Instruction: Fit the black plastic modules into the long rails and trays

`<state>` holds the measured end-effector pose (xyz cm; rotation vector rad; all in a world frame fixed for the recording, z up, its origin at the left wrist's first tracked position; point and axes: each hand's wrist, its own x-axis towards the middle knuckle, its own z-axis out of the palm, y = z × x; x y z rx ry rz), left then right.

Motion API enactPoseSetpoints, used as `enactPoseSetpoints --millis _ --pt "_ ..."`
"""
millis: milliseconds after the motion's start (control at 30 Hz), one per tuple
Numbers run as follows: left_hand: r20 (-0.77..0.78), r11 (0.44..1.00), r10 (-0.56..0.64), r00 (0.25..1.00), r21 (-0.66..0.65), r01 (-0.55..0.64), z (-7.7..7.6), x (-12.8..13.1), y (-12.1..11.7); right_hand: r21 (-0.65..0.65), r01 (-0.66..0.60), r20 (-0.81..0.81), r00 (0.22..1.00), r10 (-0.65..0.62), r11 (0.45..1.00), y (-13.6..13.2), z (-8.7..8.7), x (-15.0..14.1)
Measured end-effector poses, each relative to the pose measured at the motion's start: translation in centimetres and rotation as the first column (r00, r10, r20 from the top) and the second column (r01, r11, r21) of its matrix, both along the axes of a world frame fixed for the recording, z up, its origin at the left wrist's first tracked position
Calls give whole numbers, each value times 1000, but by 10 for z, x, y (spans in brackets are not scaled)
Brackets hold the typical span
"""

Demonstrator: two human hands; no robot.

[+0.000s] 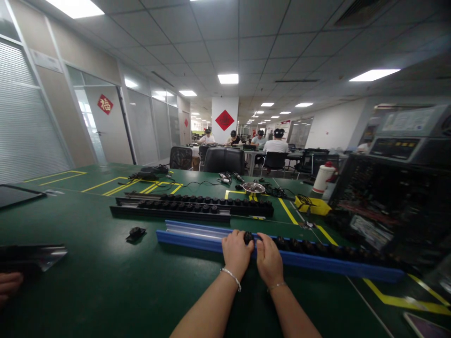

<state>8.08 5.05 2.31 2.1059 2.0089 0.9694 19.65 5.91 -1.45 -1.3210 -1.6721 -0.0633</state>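
Note:
A long blue rail (192, 238) lies across the bench in front of me, with a row of black rollers (303, 246) in its right part. My left hand (235, 253) is closed over the rail, its fingers and thumb around a single black roller (248, 237). Just to the right, my right hand (270, 260) is closed with the thumb on the near wall of the rail and the fingers bent over its edge. What lies beneath the fingers is hidden. The left end of the channel holds no rollers.
Behind lie black rails (169, 212) with rollers. A small black part (136, 234) rests on the green bench (105, 281). Farther back are a metal bowl (253, 188), a yellow tray (313, 205) and a white bottle (322, 178). Another person's hand (10, 285) shows at the left edge.

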Motion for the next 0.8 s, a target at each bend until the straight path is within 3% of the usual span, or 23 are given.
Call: enactPoseSetpoints --millis 233,800 --pt "11 997 61 998 46 -62 -2 -14 -1 -16 20 60 998 -19 1000 -1 2 -1" --pt "-27 968 234 972 100 -230 -2 -76 -2 -57 19 212 977 -7 998 -3 7 0"
